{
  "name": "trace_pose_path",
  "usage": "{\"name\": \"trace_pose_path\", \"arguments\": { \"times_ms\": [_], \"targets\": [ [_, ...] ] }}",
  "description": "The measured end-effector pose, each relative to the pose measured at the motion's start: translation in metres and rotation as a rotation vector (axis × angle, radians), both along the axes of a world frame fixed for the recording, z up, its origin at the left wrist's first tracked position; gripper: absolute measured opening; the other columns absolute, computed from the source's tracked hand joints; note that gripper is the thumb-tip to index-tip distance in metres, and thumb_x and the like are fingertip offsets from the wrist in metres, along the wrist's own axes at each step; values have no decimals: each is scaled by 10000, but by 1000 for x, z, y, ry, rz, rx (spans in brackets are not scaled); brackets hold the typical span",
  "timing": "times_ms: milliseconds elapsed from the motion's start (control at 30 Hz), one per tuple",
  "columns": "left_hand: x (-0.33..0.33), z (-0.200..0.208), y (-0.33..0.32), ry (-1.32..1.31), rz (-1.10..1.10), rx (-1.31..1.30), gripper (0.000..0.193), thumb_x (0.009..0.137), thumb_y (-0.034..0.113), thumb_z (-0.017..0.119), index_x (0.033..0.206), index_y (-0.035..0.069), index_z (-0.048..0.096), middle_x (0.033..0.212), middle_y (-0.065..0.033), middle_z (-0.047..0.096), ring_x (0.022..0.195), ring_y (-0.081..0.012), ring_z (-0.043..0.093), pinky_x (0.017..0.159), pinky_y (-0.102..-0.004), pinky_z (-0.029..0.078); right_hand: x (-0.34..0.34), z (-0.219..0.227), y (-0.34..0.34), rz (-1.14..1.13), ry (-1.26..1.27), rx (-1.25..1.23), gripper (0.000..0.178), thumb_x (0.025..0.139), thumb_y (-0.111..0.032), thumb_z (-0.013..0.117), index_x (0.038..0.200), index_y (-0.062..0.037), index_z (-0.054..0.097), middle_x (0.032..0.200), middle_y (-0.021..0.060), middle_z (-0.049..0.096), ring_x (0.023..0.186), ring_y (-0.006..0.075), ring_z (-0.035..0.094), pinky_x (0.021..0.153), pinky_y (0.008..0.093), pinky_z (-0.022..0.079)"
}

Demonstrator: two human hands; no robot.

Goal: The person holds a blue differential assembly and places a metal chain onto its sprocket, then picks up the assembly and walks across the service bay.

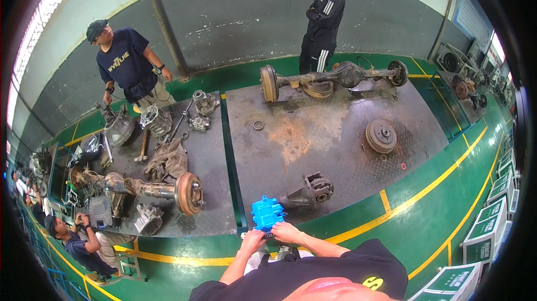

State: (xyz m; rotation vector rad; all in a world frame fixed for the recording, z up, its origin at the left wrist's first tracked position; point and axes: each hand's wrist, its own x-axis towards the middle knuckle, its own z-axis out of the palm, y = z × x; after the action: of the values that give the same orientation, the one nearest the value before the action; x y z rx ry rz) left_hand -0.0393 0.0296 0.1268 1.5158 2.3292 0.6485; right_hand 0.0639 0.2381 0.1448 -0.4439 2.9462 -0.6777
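A bright blue, blocky metal housing (268, 214) with small lugs around its edge is in front of me, at the near edge of the right-hand workbench. My left hand (254, 241) is closed at its near left corner. On its near right side, the fingers of my right hand (286, 234) are curled against it. My palms hide the underside, so I cannot tell whether the housing rests on the bench edge. Just beyond it, a differential carrier (311, 190) with exposed gears lies on the bench.
The steel bench (274, 155) also bears an axle assembly (347, 77), a brake drum (381, 136) and a bearing ring (258, 125). On the left bench are another axle (140, 187), gearbox castings (156, 122) and a hammer (143, 145). Several people stand or sit around; boxes (484, 228) line the right.
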Motion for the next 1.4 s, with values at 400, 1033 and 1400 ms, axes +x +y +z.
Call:
{"name": "trace_pose_path", "arguments": {
  "times_ms": [400,1033,1400],
  "targets": [
    [0,-2,-11,59,1,-61,255,775,199,743,1006,111,678,959,-68,672,965,-269,623,814,-418,469,-3,-4,0,25,-24,93,202,831,-241,643,954,-80,653,996,72,639,1041,251,583,894,422,481],
    [2,-11,-21,118,61,-62,256,758,193,745,981,112,650,932,-59,655,950,-254,618,809,-420,466,-4,-1,-2,28,-54,100,183,838,-216,625,945,-70,656,993,81,651,1048,257,587,913,420,482],
    [1,-18,-24,113,33,-19,171,766,128,683,932,98,653,874,-77,643,895,-281,626,797,-442,476,-4,5,-1,39,-86,102,179,842,-211,625,948,-71,660,1001,73,647,1060,254,580,923,419,476]
  ]
}}
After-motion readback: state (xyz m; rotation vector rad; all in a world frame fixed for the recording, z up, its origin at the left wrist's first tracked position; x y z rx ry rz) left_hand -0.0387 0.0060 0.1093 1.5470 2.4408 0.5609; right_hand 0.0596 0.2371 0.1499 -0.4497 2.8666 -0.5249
